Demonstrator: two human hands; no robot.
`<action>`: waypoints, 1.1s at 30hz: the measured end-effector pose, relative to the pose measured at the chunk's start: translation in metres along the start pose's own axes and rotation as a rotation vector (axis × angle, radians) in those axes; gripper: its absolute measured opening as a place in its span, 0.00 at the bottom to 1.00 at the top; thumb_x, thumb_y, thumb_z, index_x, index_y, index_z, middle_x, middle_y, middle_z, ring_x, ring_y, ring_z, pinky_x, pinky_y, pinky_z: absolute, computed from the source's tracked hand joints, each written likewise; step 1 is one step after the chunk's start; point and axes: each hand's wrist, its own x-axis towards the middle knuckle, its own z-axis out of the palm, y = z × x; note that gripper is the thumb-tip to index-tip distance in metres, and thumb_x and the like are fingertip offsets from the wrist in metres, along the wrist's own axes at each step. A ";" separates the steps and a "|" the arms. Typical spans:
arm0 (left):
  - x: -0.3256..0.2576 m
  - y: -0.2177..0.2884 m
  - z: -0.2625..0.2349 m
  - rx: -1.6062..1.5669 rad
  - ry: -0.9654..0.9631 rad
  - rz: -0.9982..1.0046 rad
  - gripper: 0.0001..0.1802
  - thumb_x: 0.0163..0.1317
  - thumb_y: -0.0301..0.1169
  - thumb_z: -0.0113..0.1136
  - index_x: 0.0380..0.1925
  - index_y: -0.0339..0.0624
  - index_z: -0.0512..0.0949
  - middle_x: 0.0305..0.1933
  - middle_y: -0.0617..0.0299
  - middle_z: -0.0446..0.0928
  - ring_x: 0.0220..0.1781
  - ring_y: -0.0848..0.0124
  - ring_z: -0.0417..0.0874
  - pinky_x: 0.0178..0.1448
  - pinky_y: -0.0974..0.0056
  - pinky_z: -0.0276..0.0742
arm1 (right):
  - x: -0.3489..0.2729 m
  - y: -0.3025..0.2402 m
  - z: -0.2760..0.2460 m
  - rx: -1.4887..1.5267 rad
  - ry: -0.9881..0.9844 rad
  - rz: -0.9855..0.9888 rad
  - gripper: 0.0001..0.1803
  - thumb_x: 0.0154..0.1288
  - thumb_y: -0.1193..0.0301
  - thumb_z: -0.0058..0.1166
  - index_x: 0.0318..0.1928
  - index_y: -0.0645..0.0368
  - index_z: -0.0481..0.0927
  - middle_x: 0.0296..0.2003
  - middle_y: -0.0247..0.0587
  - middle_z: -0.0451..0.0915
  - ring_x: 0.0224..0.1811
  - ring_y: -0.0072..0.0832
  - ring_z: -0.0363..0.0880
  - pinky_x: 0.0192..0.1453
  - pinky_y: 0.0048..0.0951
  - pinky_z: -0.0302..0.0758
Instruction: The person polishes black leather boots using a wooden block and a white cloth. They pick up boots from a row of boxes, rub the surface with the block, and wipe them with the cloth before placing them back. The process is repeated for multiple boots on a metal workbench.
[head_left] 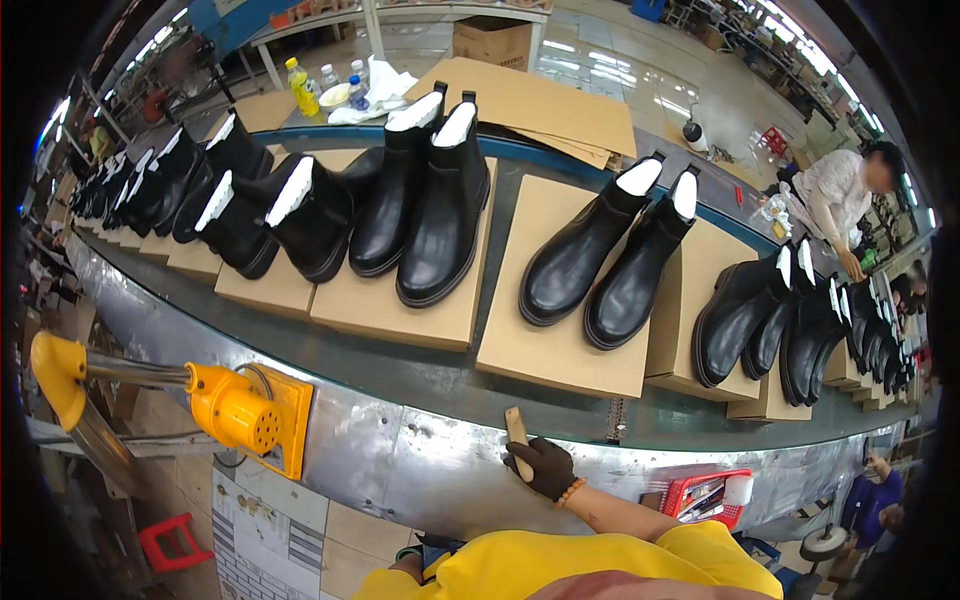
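Note:
My right hand [545, 467], in a dark glove with a beaded bracelet at the wrist, is closed around a flat, light wooden stick-like tool [516, 438]. It rests at the metal edge [430, 450] of the conveyor. Ahead of it, a pair of black ankle boots [575, 265] stands on a cardboard box [540, 240], white paper stuffed in their tops. Another black pair [440, 210] is on a box to the left. My left forearm [408, 565] shows low beside my yellow shirt; the fingers of that hand are hidden.
More boots on boxes line the belt [390, 365] both ways. A yellow lamp-like fixture [235, 410] is mounted at the left edge. A red basket [705, 495] of tools hangs near my right arm. Across the belt are cardboard sheets [530, 100], bottles [302, 88] and a co-worker [845, 190].

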 end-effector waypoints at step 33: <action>0.033 -0.058 -0.113 0.689 0.901 0.705 0.19 0.67 0.36 0.40 0.49 0.41 0.76 0.51 0.48 0.77 0.54 0.54 0.77 0.59 0.54 0.71 | -0.068 0.009 0.033 0.332 0.496 0.179 0.16 0.58 0.66 0.61 0.49 0.44 0.79 0.35 0.44 0.81 0.37 0.39 0.81 0.41 0.34 0.77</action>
